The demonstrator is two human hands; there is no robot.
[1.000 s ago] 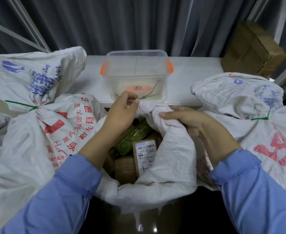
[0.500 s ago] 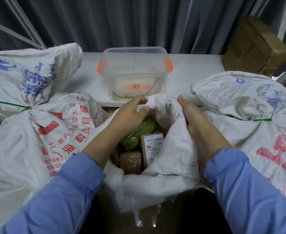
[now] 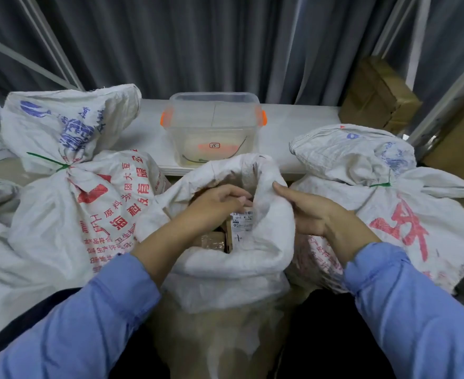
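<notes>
Between tied sacks (image 3: 69,209), the middle sack (image 3: 225,266) stood open; right hand (image 3: 315,212) gripped its rim, left hand (image 3: 217,199) curled over a labelled parcel (image 3: 242,227), grasp unclear; nothing yet out.

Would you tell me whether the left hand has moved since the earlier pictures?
Yes: the left hand has moved away from the clear bin, down into the open sack.
</notes>
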